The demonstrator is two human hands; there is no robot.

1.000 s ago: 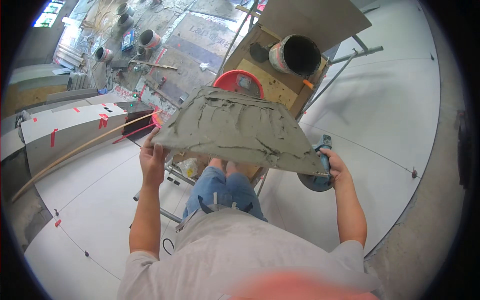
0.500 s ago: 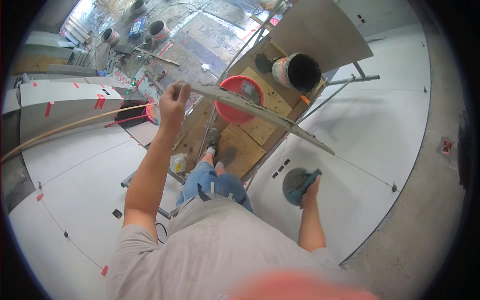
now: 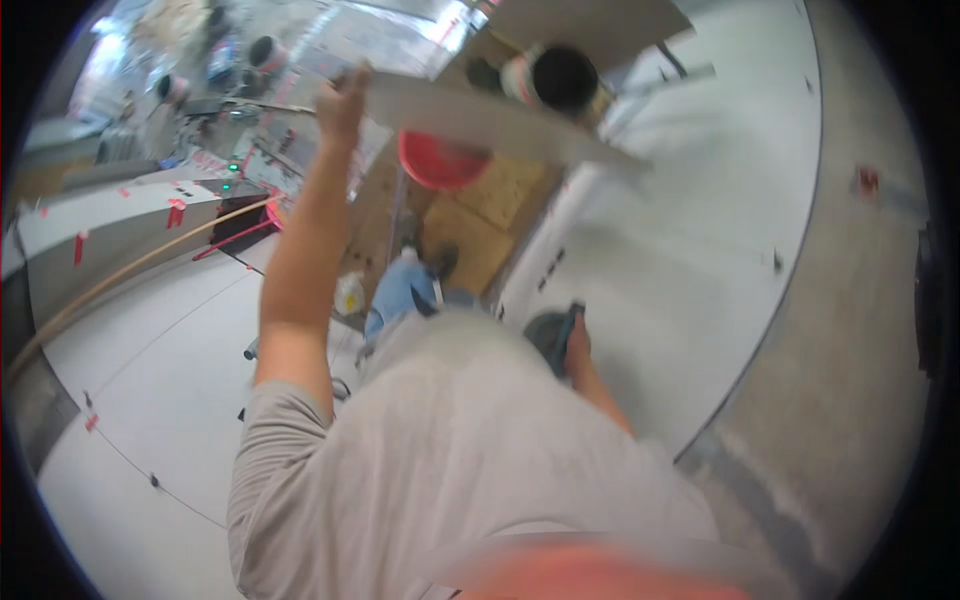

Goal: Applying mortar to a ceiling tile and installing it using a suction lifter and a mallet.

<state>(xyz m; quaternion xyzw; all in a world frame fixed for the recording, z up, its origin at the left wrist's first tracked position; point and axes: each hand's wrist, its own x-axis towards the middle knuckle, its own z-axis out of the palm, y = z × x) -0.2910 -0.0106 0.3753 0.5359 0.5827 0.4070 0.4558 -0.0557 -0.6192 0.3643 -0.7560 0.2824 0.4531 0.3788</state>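
My left hand (image 3: 338,105), raised at the upper centre, grips the end of a wide, flat grey slab (image 3: 510,135), which is blurred and seen at a slant, so its mortar coat is hard to make out. Beneath the slab are a red tub (image 3: 435,165) and plywood boards (image 3: 485,215). My right hand (image 3: 576,345), low at the right, is closed on the handle of a teal tool (image 3: 545,338) with a dark round pad, beside a large white panel (image 3: 700,250). Whether the pad touches the panel I cannot tell.
A dark bucket (image 3: 560,75) and a tan board (image 3: 620,25) are at the top of the platform, near metal poles. A long wooden strip (image 3: 140,265) crosses the left, by taped pale panels. Several buckets (image 3: 265,55) stand among clutter beyond. My feet are on the platform.
The slab rose and tilted from a broad mortar-covered face toward me to a slanted view, carried up by my left hand. My right hand moved away from it, down and left, with the teal tool.
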